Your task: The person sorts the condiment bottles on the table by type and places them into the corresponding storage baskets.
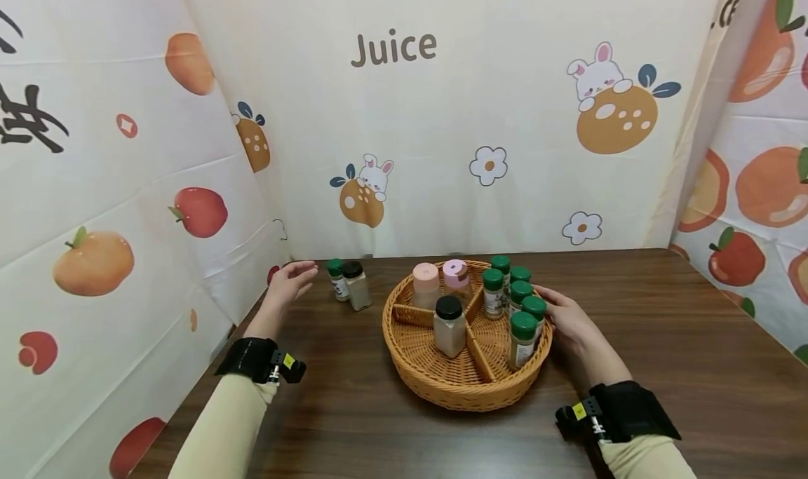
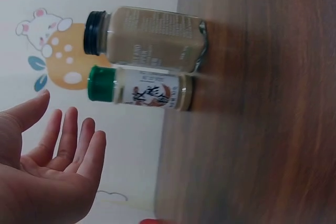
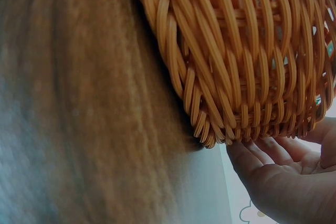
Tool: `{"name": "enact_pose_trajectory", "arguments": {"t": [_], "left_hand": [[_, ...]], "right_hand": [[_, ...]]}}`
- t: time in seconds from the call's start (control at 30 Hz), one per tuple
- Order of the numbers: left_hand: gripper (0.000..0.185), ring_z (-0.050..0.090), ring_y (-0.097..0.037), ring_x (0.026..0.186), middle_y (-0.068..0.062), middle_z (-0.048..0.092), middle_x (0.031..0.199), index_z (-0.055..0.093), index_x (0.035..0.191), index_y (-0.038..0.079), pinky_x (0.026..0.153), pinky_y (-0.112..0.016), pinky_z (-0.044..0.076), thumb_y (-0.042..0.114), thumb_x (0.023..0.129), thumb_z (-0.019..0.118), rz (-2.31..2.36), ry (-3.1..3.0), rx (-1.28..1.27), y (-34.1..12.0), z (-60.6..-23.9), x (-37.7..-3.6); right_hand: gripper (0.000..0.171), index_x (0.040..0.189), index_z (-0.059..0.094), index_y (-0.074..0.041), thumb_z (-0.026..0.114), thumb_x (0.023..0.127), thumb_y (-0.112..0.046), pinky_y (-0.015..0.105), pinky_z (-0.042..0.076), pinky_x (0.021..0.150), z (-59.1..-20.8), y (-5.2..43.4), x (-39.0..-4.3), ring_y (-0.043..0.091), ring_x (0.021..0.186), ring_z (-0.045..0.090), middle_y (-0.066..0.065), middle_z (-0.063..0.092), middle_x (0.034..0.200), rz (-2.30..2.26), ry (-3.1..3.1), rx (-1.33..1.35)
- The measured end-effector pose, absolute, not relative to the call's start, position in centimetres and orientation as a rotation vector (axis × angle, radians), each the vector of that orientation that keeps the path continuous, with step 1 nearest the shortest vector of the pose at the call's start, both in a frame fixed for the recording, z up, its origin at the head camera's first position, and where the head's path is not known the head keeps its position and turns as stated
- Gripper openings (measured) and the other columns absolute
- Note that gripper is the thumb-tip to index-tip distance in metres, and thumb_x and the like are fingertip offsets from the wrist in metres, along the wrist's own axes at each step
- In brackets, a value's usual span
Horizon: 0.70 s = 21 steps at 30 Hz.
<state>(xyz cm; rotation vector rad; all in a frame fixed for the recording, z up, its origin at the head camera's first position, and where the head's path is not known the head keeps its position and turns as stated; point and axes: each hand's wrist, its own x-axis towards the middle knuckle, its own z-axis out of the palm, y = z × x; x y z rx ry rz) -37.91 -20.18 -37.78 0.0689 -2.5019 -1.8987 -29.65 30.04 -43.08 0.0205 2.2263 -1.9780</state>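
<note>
My left hand [image 1: 292,287] is raised at the left with its fingers loosely spread and holding nothing. Just beyond its fingertips stand a green-capped spice bottle [image 2: 144,87] and a larger black-capped glass jar [image 2: 155,38] of pale powder, side by side. At the right, my right hand [image 1: 570,322] grips the round, divided wicker basket [image 1: 454,395] by its side. Against the outer weave lie its fingers [image 3: 249,158]; the basket partly hides the hand. Inside the basket are several green-capped bottles [image 1: 522,339], a black-capped jar [image 1: 449,328] and two pink-capped jars [image 1: 426,286].
The dark wooden table [image 1: 353,423] extends around the basket. Behind it hangs a printed cloth [image 1: 416,128], with further printed cloth along the left and right sides. Low dividers [image 1: 481,356] part the basket into compartments.
</note>
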Motion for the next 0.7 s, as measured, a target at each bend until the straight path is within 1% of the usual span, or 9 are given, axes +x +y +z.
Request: {"name": "enact_pose_trajectory", "arguments": {"t": [0.17, 0.27, 0.33, 0.43, 0.5, 0.57, 0.7], "left_hand": [[0.052, 0.038, -0.029, 0.146, -0.017, 0.038, 0.156, 0.04, 0.15, 0.003, 0.119, -0.04, 0.035, 0.022, 0.103, 0.055, -2.065, -2.351, 0.172, -19.9, -39.5, -38.6], [0.052, 0.039, -0.027, 0.145, -0.016, 0.04, 0.155, 0.041, 0.149, 0.004, 0.119, -0.039, 0.035, 0.022, 0.103, 0.056, -2.114, -2.292, 0.198, -19.4, -40.6, -39.2], [0.052, 0.04, -0.027, 0.145, -0.016, 0.041, 0.155, 0.041, 0.149, 0.004, 0.119, -0.039, 0.035, 0.022, 0.103, 0.056, -2.118, -2.279, 0.202, -19.1, -41.3, -39.4], [0.049, 0.042, -0.028, 0.143, -0.017, 0.043, 0.153, 0.044, 0.146, 0.003, 0.119, -0.04, 0.036, 0.02, 0.102, 0.057, -2.108, -2.245, 0.205, -18.7, -42.2, -39.7], [0.049, 0.043, -0.029, 0.142, -0.019, 0.044, 0.152, 0.044, 0.146, 0.002, 0.119, -0.042, 0.035, 0.019, 0.102, 0.057, -2.085, -2.234, 0.191, -18.4, -42.5, -39.9], [0.048, 0.044, -0.03, 0.14, -0.019, 0.045, 0.151, 0.045, 0.145, 0.002, 0.118, -0.044, 0.035, 0.019, 0.102, 0.058, -2.056, -2.23, 0.18, -18.3, -42.8, -40.1], [0.05, 0.044, -0.031, 0.139, -0.02, 0.046, 0.15, 0.045, 0.145, 0.003, 0.118, -0.046, 0.037, 0.017, 0.1, 0.061, -1.955, -2.259, 0.154, -18.1, -42.8, -40.6]], "right_hand": [[0.053, 0.158, 0.014, 0.0, 0.026, 0.11, -0.018, 0.013, 0.048, 0.084, -43.2, 30.4, -29.9, -0.013, 0.096, 0.048, 0.03, 0.018, 0.161, -1.951, 2.243, 0.003], [0.053, 0.158, 0.012, 0.001, 0.025, 0.11, -0.019, 0.012, 0.048, 0.083, -43.2, 30.7, -29.9, -0.013, 0.096, 0.047, 0.03, 0.017, 0.161, -1.936, 2.248, 0.006], [0.054, 0.158, 0.012, 0.0, 0.025, 0.11, -0.019, 0.012, 0.047, 0.083, -43.2, 30.9, -29.8, -0.01, 0.101, 0.047, 0.03, 0.016, 0.161, -1.924, 2.256, 0.013], [0.054, 0.159, 0.011, 0.0, 0.025, 0.11, -0.02, 0.012, 0.047, 0.084, -43.1, 30.9, -29.8, 0.001, 0.114, 0.047, 0.029, 0.016, 0.162, -1.904, 2.265, 0.014], [0.054, 0.159, 0.011, -0.001, 0.025, 0.11, -0.021, 0.013, 0.047, 0.083, -43.0, 30.9, -29.8, 0.006, 0.119, 0.046, 0.029, 0.016, 0.162, -1.894, 2.267, 0.016], [0.054, 0.159, 0.01, -0.001, 0.024, 0.11, -0.02, 0.014, 0.048, 0.084, -43.0, 30.9, -29.8, 0.004, 0.116, 0.047, 0.03, 0.015, 0.162, -1.891, 2.26, 0.012], [0.054, 0.159, 0.01, 0.0, 0.024, 0.11, -0.019, 0.014, 0.049, 0.083, -43.1, 30.6, -30.0, -0.011, 0.099, 0.049, 0.03, 0.016, 0.161, -1.914, 2.228, 0.007]]}}
